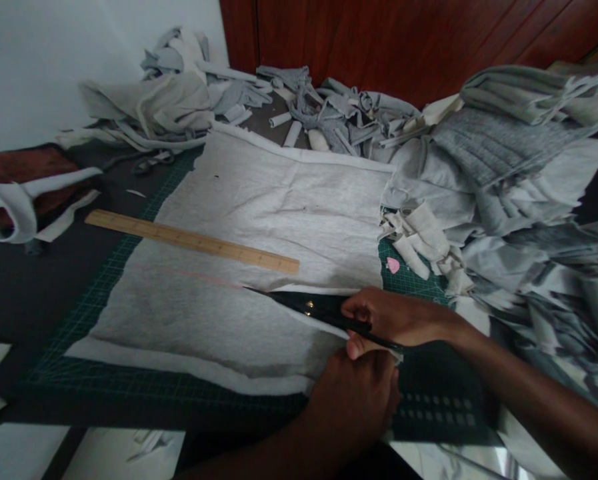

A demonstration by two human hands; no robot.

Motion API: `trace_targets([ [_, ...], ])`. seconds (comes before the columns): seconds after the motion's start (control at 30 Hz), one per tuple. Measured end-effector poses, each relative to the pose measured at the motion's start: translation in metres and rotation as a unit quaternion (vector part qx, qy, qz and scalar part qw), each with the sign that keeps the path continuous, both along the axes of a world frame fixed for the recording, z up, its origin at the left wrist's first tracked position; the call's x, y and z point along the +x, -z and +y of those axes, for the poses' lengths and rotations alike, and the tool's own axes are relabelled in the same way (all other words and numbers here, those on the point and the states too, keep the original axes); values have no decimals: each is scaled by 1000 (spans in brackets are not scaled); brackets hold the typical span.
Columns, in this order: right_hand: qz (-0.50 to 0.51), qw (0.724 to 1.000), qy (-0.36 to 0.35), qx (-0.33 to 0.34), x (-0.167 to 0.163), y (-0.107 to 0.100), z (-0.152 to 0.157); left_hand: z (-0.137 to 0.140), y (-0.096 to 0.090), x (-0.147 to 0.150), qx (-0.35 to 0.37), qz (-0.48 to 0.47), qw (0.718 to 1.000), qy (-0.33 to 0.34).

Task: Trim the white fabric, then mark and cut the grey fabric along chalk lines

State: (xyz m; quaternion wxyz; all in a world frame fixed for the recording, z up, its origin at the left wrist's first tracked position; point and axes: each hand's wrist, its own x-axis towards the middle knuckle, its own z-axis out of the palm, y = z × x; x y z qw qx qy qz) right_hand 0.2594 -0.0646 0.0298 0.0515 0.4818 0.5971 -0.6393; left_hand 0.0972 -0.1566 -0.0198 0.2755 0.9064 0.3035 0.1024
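Note:
A light grey piece of fabric (193, 313) lies spread over a green cutting mat (93, 300). My right hand (403, 319) is closed round the handles of black scissors (319, 310). Their blades sit in a slit running in from the fabric's right side, tips at a faint red line. Just below, my left hand (356, 390) is closed on the fabric's lower flap near the slit; its fingertips are partly hidden. A wooden ruler (193, 241) rests slantwise on the cloth above the line.
Piles of grey fabric (479, 153) crowd the right side, and more scraps (339, 110) lie along the back by a red-brown wooden panel (339, 40). A pink piece of chalk (393, 265) is on the mat. Pale strips (13, 207) lie at left over a brown item.

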Motion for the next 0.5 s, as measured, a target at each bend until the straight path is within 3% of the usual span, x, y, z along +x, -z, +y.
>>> trace_targets([
  [0.3, -9, 1000, 9, 9, -1, -1, 0, 2, -2, 1, -46, 20, 999, 5],
  [0.5, -17, 1000, 6, 16, -1, -1, 0, 3, -2, 3, -24, 5, 1000, -4],
])
